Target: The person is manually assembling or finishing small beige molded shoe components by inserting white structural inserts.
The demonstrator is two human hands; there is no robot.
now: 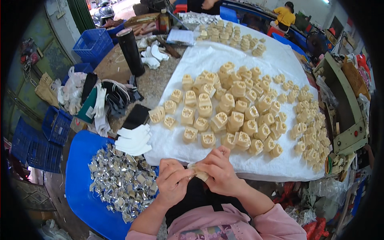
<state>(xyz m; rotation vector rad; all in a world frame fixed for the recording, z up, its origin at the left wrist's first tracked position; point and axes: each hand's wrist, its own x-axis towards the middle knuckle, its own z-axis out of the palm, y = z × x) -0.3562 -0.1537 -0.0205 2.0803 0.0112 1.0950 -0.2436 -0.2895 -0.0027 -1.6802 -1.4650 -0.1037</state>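
My left hand [173, 180] and my right hand [219, 171] meet in front of my body at the table's near edge. A small cream moulded piece [201, 175] is pinched between them, mostly hidden by my fingers. My right hand grips its right side, and my left fingertips close on its left end, where the material looks thin and pale. Beyond my hands, many like cream blocks [208, 140] with hollowed tops stand on a white cloth [168, 140]. Some are stacked. Left of my left hand sits a blue tub [80, 172] with a heap of shiny wrapped pieces [124, 182].
White curved strips [134, 140] lie at the table's left corner near a black phone-like slab [137, 116]. A tall black flask [130, 54] stands farther back. Smaller cream pieces [314, 136] cover the right side, beside a green metal machine [340, 108]. A person in yellow [285, 17] sits far off.
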